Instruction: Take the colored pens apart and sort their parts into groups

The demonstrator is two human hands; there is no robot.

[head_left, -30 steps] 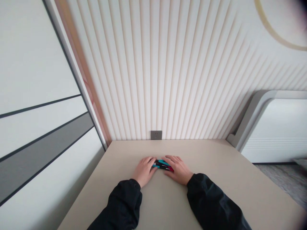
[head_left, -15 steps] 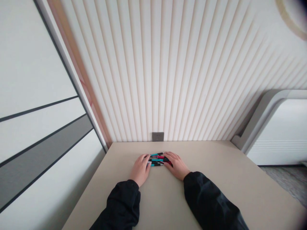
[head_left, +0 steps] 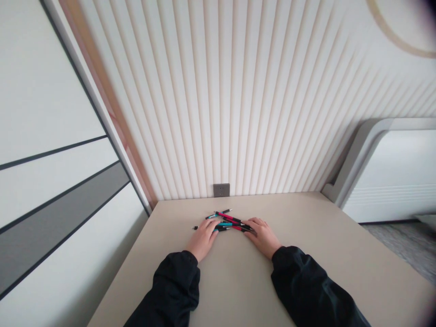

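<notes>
Several slim pens, some blue and black, some red and black, lie crossed in a loose heap on the table. My left hand [head_left: 202, 240] is curled over the left ends of the pens, with a blue-and-black pen [head_left: 227, 224] between its thumb and fingers. Facing it, my right hand [head_left: 261, 237] has its thumb and fingers closed round the right-hand ends, near a red-and-black pen [head_left: 232, 218]. Farther back, another blue-and-black pen [head_left: 223, 212] lies slanted, apart from my fingertips. Parts of the heap are hidden under both hands.
The beige table [head_left: 238, 281] runs up to a ribbed cream wall [head_left: 225, 100]. A dark socket [head_left: 221, 190] sits low on that wall. To the left stands a white and grey cabinet [head_left: 61, 218]; a pale headboard [head_left: 391, 177] is at the right.
The pens were bunched nearly parallel between my hands and now lie fanned and crossed. My hands have moved farther apart, the right one shifting right. The view has tilted slightly.
</notes>
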